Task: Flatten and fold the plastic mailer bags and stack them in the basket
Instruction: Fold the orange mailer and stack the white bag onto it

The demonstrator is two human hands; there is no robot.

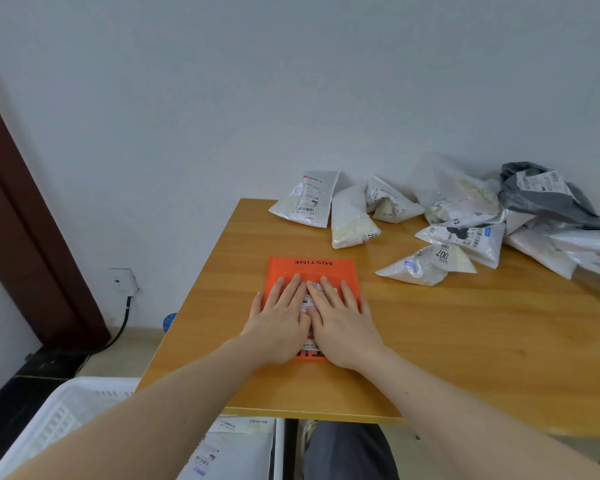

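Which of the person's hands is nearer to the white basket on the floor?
Left. The left hand presses the left half of the orange mailer, on the table side above the white basket. The right hand lies beside it, farther from the basket.

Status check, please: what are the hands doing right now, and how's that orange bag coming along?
Left hand and right hand: flat, pressing. Orange mailer: flat on the table, not folded. White basket waits lower left. Nothing in the way.
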